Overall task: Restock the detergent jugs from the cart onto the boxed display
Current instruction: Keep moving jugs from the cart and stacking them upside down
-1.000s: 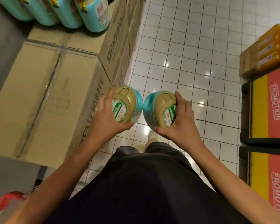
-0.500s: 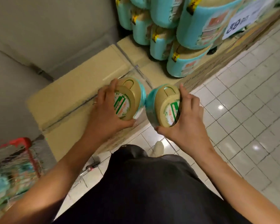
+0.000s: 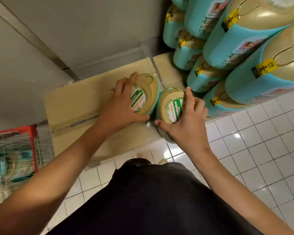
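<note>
I see two teal detergent jugs with gold caps from above, side by side over the cardboard boxes (image 3: 78, 102) of the display. My left hand (image 3: 120, 102) grips the cap of the left jug (image 3: 147, 92). My right hand (image 3: 187, 119) grips the cap of the right jug (image 3: 170, 106), which is at the box's front edge. Whether either jug rests on the box I cannot tell. Stacked teal jugs (image 3: 241, 48) fill the display to the right.
A red wire cart (image 3: 15, 150) with more teal jugs stands at the lower left. A clear plastic divider (image 3: 153, 65) rises between the box and the stacked jugs. A grey wall lies behind; white floor tiles (image 3: 261, 150) spread to the right.
Both hands have carried the jugs forward from over the floor to above the cardboard box, close to the stacked jugs. The cart has come into view at the left.
</note>
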Demonstrator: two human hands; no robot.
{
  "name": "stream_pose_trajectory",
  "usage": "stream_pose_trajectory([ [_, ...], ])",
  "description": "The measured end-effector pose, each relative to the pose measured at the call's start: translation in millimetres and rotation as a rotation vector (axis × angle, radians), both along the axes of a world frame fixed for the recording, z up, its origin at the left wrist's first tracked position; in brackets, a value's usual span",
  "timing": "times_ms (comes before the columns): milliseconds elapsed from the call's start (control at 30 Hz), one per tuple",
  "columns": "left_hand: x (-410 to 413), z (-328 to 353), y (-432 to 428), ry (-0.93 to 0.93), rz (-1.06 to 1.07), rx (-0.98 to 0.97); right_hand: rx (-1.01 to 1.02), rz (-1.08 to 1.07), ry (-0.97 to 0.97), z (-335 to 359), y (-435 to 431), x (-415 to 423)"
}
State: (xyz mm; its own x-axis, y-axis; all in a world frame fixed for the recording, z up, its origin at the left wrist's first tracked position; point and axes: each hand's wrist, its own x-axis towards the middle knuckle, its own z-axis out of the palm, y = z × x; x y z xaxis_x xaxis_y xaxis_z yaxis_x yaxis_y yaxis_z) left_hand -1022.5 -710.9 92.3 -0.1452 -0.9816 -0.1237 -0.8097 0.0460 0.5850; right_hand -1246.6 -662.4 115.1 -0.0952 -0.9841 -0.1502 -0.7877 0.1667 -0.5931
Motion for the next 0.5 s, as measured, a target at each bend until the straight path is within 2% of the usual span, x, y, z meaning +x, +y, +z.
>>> stream_pose_trajectory([
  [200, 10, -14, -41, 0.269, 0.067, -0.056, 0.041, -0.136, -0.358, -7, -7, 10],
  [367, 8, -28, -64, 0.406, 0.009, -0.066, 0.379, -0.552, -0.995, -12, -3, 21],
  [500, 16, -32, -84, 0.435, -0.094, -0.081, 0.321, -0.659, -1.151, -15, -4, 37],
])
